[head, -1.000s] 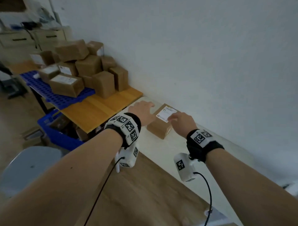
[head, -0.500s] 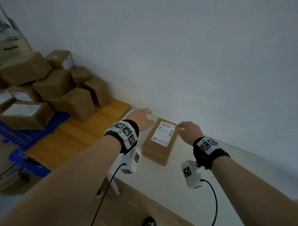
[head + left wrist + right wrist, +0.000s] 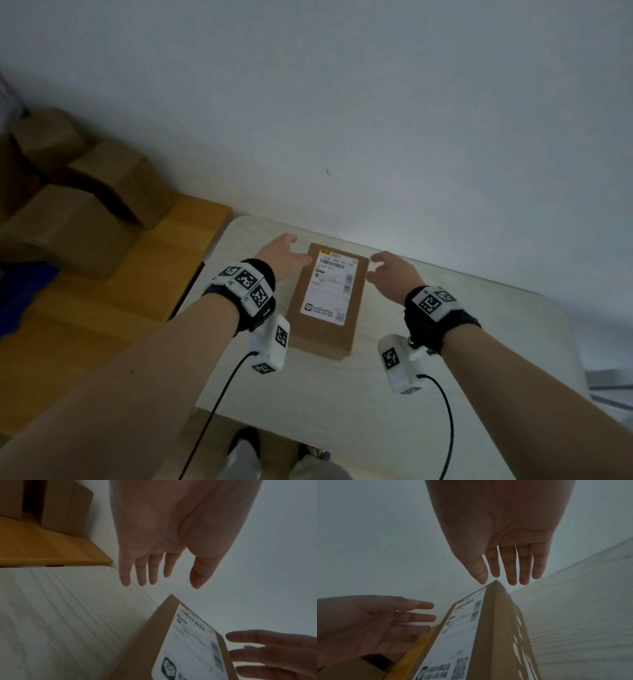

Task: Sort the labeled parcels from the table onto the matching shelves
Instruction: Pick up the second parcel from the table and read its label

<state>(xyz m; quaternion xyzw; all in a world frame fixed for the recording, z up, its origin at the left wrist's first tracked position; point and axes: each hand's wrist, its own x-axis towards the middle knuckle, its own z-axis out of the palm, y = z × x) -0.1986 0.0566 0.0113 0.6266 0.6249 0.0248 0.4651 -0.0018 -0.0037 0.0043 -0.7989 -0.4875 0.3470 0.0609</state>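
A brown cardboard parcel [image 3: 325, 301] with a white shipping label [image 3: 330, 286] on top lies flat on the pale table [image 3: 445, 342] near the wall. My left hand [image 3: 284, 253] hovers just left of its far end, fingers straight, holding nothing. My right hand [image 3: 390, 270] hovers just right of the far end, fingers straight too. In the left wrist view the left hand [image 3: 159, 572] is spread above the parcel [image 3: 147, 642], apart from it. In the right wrist view the right hand [image 3: 506, 568] hangs over the parcel's far corner [image 3: 496, 615].
Several more cardboard boxes [image 3: 68, 212] are piled on an orange-brown wooden table [image 3: 120, 291] to the left, beside a blue surface [image 3: 20, 291]. A white wall [image 3: 342, 120] runs right behind the pale table. My feet [image 3: 246, 442] show below the table's front edge.
The view has swung right and down, so the parcel now lies lengthwise before me. Both hands have come off the parcel and spread to either side of its far end.
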